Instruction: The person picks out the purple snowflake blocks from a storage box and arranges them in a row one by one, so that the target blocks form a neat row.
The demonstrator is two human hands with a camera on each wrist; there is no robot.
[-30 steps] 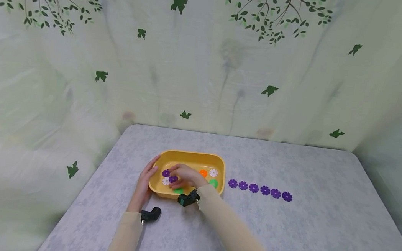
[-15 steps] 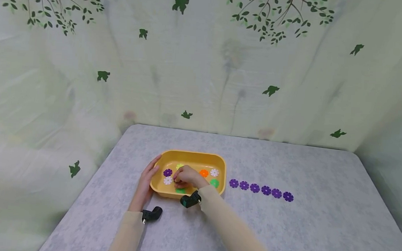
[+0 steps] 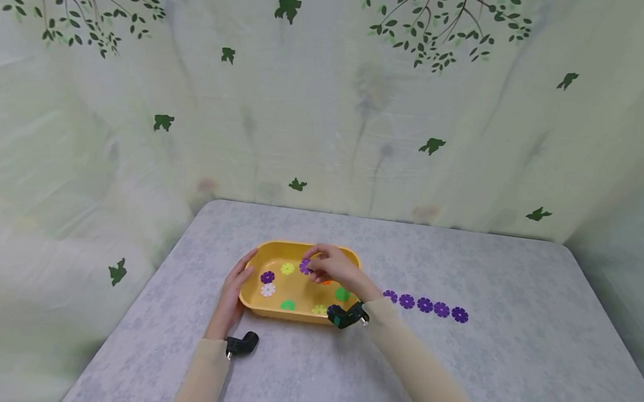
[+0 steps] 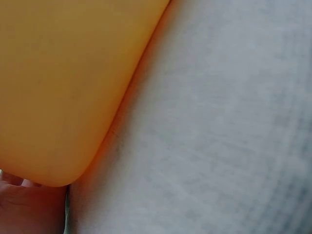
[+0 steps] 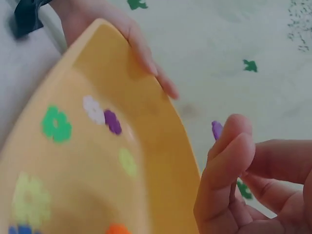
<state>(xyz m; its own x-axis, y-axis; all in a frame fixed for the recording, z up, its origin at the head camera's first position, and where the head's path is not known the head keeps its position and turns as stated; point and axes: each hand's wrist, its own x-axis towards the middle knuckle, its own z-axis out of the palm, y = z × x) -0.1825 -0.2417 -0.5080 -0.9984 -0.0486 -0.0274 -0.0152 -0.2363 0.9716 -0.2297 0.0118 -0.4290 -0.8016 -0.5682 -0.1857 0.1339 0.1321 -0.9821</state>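
Note:
My left hand (image 3: 232, 291) lies along the left side of the yellow tray (image 3: 293, 315), its fingers straight against the rim. In the left wrist view the tray's outer wall (image 4: 63, 87) fills the left side. Above the tray floor my right hand (image 3: 333, 267) pinches a purple flower-shaped disc (image 3: 305, 266) between thumb and fingertips. Only a sliver of this purple disc (image 5: 217, 129) shows past the fingers in the right wrist view. Inside the tray lie another purple disc (image 3: 267, 277), a white one (image 3: 268, 290), a yellow one (image 3: 287, 268) and green ones (image 3: 288, 305).
A row of several purple flower discs (image 3: 425, 304) runs rightward on the grey table (image 3: 511, 360), its near end partly behind my right sleeve (image 3: 402, 335). An orange disc (image 5: 118, 229) and a blue one (image 5: 24, 229) also lie in the tray. A leaf-printed curtain (image 3: 328, 103) stands behind.
My right hand has picked up a purple disc from the tray's left part and carried it up and to the right. The left hand stays at the tray's side.

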